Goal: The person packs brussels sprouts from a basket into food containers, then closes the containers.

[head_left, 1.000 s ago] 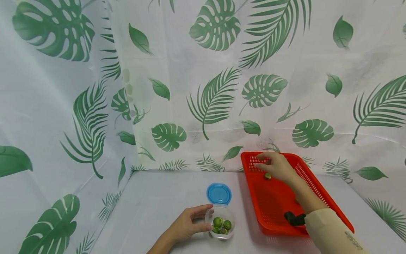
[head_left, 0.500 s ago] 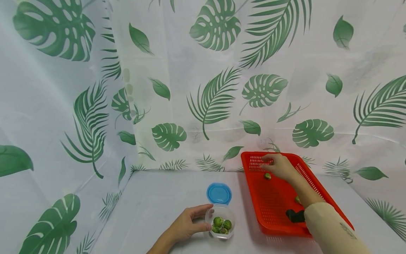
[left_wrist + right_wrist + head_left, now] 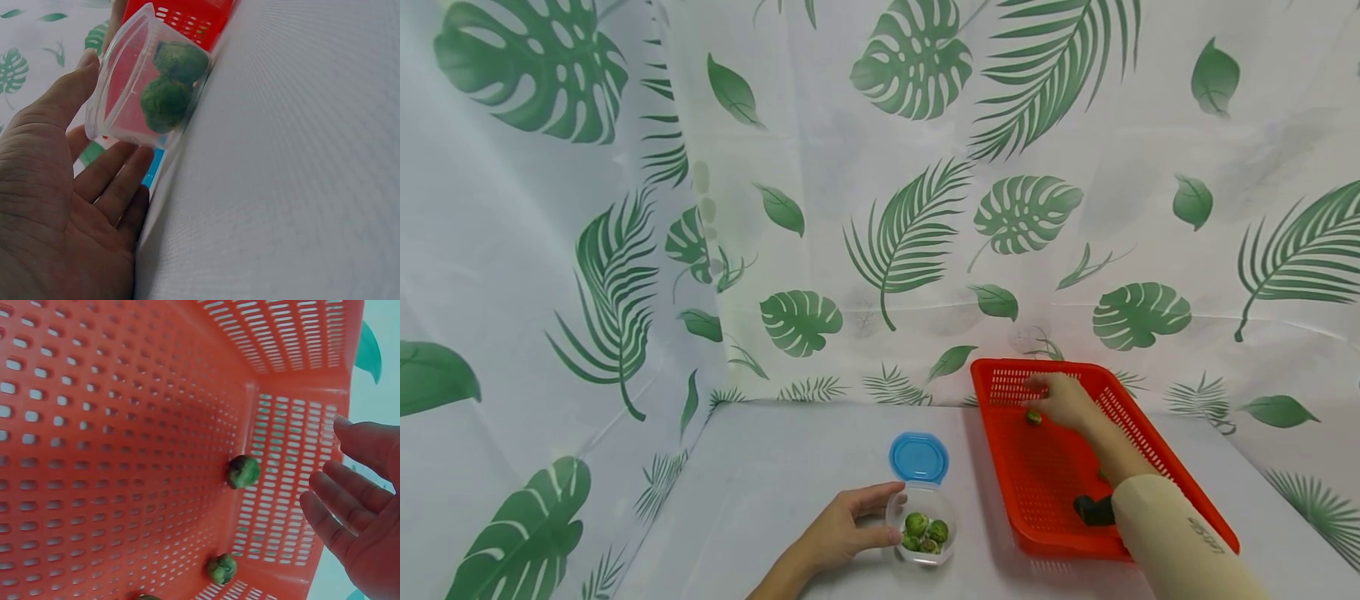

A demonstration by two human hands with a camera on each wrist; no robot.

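My left hand (image 3: 842, 533) holds a small clear plastic container (image 3: 927, 500) at its side, thumb at the rim in the left wrist view. Several Brussels sprouts (image 3: 916, 524) lie in the container. Its blue lid (image 3: 918, 457) is flipped back behind it. My right hand (image 3: 1063, 402) hovers over the far end of the red basket (image 3: 1052, 467), fingers parted and holding nothing. Below the fingers sits a Brussels sprout (image 3: 1033, 417). In the right wrist view this sprout (image 3: 243, 472) lies by the basket's end wall, with another sprout (image 3: 221, 569) near a corner.
A third sprout (image 3: 149, 597) is cut off at the right wrist view's lower edge. The black wrist camera mount (image 3: 1093, 511) overlaps the basket's near end. A leaf-printed white cloth (image 3: 880, 250) walls the back and left of the white table (image 3: 790, 450).
My right hand has shifted slightly right and down over the basket, toward the sprout near its far end. The left hand and the container have stayed put.
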